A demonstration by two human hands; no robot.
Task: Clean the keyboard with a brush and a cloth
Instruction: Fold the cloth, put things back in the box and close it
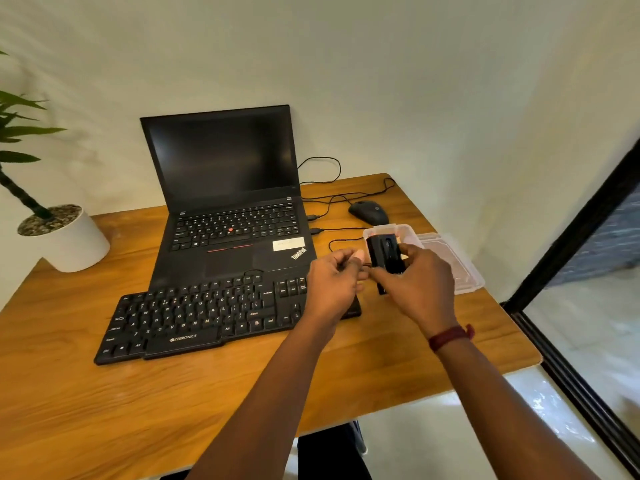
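so the right grip [415,282] is wrapped round a black tool [384,251] above the right end of the keyboard [194,317]. The left grip [332,285] is curled just beside it, can't tell if it's holding anything

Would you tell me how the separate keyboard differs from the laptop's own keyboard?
The separate keyboard is wider than the laptop keyboard. The separate keyboard lies nearest the person, its right end partly hidden by the left hand; the laptop keyboard sits behind it, below the screen. The laptop keyboard has a red nub among its keys; the separate keyboard has none. Both are black with white legends.
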